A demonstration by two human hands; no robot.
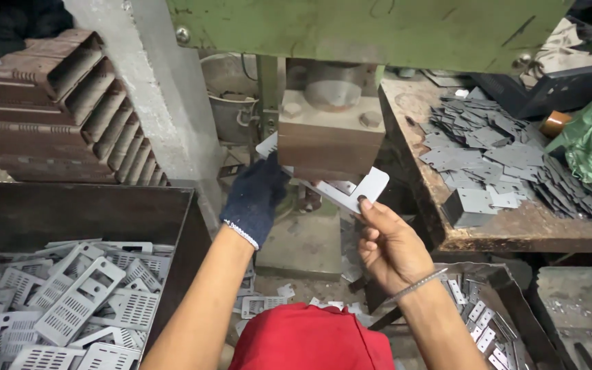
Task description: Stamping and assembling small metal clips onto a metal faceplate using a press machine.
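Right hand [388, 243] pinches the grey plate [351, 192] by its near end; gloved left hand [256, 199] grips the far end, fingers hidden behind the press block [330, 140]

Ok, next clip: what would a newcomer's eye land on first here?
Probably the two hands at centre: the gloved left hand and the bare right hand hold a flat grey metal plate under the brown press block of the green machine. Next, the bin of perforated grey plates at lower left and the heap of small dark metal blanks on the worn bench at right.
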